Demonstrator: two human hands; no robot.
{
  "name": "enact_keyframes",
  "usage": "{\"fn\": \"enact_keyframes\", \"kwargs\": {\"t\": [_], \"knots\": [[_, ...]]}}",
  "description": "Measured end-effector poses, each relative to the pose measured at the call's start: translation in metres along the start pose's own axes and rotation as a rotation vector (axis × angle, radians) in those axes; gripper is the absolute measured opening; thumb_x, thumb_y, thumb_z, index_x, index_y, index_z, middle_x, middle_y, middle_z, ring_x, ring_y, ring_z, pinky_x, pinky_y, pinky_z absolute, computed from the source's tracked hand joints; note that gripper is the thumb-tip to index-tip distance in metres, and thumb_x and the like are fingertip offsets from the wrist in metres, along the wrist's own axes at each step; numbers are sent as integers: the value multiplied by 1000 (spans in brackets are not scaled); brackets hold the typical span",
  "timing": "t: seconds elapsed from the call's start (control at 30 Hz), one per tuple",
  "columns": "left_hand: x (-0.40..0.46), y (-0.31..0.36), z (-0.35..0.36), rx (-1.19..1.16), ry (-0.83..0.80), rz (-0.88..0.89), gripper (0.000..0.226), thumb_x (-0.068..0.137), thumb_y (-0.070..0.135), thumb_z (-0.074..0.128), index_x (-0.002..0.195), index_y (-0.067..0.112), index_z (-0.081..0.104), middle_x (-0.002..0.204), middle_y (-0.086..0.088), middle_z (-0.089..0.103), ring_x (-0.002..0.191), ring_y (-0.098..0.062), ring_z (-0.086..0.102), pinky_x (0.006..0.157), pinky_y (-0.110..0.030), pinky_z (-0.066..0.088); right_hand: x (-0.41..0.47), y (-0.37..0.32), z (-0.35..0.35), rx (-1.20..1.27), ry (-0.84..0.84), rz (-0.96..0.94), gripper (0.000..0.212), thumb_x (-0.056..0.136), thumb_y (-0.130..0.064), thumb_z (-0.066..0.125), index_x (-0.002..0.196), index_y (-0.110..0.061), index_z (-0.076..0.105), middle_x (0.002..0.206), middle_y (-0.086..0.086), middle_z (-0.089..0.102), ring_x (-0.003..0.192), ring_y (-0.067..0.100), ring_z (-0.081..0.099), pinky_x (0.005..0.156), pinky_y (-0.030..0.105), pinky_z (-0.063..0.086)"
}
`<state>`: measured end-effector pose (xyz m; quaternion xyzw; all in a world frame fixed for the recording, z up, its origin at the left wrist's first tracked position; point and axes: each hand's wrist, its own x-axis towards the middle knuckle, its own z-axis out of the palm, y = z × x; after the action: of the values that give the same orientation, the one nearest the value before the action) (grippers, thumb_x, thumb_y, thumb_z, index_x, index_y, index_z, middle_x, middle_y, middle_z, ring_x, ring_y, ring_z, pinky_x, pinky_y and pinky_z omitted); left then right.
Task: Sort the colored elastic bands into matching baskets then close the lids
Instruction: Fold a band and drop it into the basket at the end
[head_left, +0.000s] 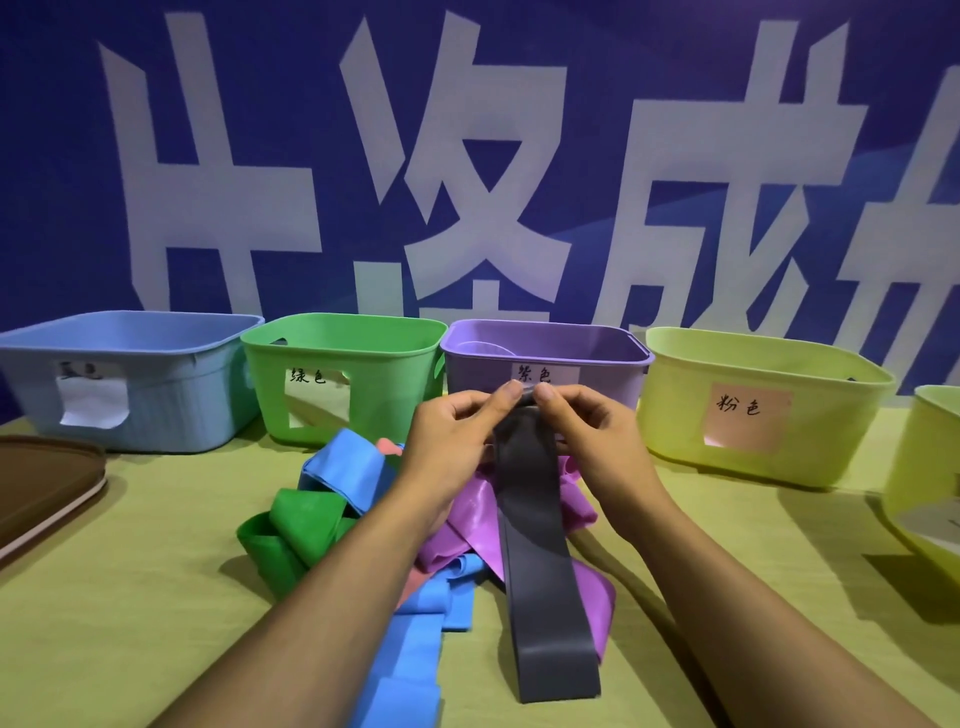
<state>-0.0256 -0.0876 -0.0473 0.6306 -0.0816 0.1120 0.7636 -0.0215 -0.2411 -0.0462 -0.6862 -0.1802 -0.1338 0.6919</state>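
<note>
My left hand (457, 434) and my right hand (587, 431) pinch the top end of a dark grey elastic band (540, 561), which hangs down toward me over the pile. Under it lie purple bands (467, 525), green bands (291, 530), blue bands (348, 470) and a bit of pink band (387, 446). Behind stand open baskets in a row: blue (156, 332), green (363, 338), purple (571, 343) and yellow-green with a pink label (779, 358).
Another yellow-green basket (930, 467) is cut off at the right edge. A brown lid (41, 483) lies flat at the left edge. The table has a yellow-green cloth (130, 623). A blue banner with large white characters stands close behind the baskets.
</note>
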Motion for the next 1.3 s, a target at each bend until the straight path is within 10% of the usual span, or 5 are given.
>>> {"fn": "enact_keyframes", "kwargs": {"t": [0.8, 1.3], "knots": [[5, -3, -4, -91, -19, -11, 12, 88, 3, 75, 97, 11, 76, 97, -14, 79, 90, -20, 74, 76, -23, 60, 3, 4, -4, 7, 51, 32, 13, 92, -20, 74, 95, -10, 81, 80, -3, 77, 64, -2, 64, 57, 12, 47], [2, -3, -4, -97, -55, 15, 23, 84, -5, 76, 100, 10, 75, 98, -11, 79, 93, -22, 74, 81, -28, 61, 2, 7, -2, 37, 35, 170, 34, 96, -40, 67, 96, -10, 80, 94, 12, 79, 96, 30, 74, 84, 42, 60]]}}
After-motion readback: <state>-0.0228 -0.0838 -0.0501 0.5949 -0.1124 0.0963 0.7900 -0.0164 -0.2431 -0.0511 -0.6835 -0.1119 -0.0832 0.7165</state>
